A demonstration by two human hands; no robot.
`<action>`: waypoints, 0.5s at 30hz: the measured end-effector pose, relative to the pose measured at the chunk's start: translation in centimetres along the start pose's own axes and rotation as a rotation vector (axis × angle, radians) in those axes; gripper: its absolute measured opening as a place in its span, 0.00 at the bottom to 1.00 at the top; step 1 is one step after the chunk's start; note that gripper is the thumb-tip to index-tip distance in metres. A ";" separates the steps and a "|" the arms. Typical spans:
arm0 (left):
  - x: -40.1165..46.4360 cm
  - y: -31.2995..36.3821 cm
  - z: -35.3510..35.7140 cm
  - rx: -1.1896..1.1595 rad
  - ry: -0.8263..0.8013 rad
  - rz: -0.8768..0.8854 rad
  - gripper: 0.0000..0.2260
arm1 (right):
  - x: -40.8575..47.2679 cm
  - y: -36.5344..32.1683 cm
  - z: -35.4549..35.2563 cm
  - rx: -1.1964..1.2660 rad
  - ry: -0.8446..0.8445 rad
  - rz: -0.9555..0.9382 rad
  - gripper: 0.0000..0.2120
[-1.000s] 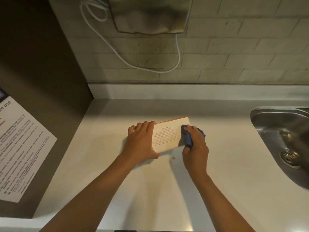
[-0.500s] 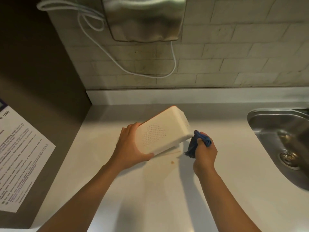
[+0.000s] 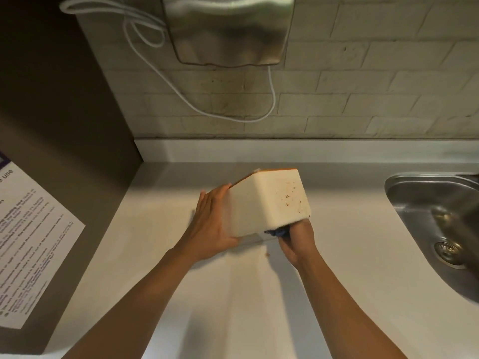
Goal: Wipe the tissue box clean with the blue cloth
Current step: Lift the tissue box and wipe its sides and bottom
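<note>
The white tissue box (image 3: 267, 200), with an orange edge at its far side, is lifted off the counter and tilted. Its end face, turned up and to the right, carries small brown specks. My left hand (image 3: 212, 221) grips its left side, fingers along the top and thumb under it. My right hand (image 3: 298, 240) is under the box's lower right corner and holds the blue cloth (image 3: 278, 232) against the underside. Only a small dark blue bit of the cloth shows between the box and my fingers.
The white counter (image 3: 233, 294) runs to a steel sink (image 3: 440, 229) on the right. A metal hand dryer (image 3: 228, 27) with a white cable hangs on the tiled wall behind. A printed notice (image 3: 28, 242) is on the brown panel at the left. A small brown crumb (image 3: 267, 254) lies near my right hand.
My left hand has lifted and turned the box so that its speckled end face shows. My right hand has moved with the cloth from beside the box to under its lower right corner.
</note>
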State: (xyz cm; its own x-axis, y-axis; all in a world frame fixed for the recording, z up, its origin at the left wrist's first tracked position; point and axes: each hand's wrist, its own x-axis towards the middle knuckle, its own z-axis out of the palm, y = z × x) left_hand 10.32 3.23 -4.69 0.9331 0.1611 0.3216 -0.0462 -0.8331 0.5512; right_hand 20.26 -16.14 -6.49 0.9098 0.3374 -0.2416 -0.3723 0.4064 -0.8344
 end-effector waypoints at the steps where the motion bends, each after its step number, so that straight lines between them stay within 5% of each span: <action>1: 0.2 -0.1 0.2 0.034 0.038 0.031 0.54 | -0.1 0.0 0.0 -0.004 -0.009 -0.024 0.11; 15: 0.8 1.9 -0.3 -0.200 -0.064 -0.073 0.63 | -0.3 0.8 1.2 -0.142 0.097 -0.128 0.12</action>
State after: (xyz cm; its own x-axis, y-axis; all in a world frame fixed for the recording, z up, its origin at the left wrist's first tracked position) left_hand 10.83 1.96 -3.14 0.9570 0.1777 0.2294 -0.0417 -0.6980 0.7149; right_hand 19.45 -14.87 -6.51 0.9639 0.2047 -0.1703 -0.2296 0.3150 -0.9209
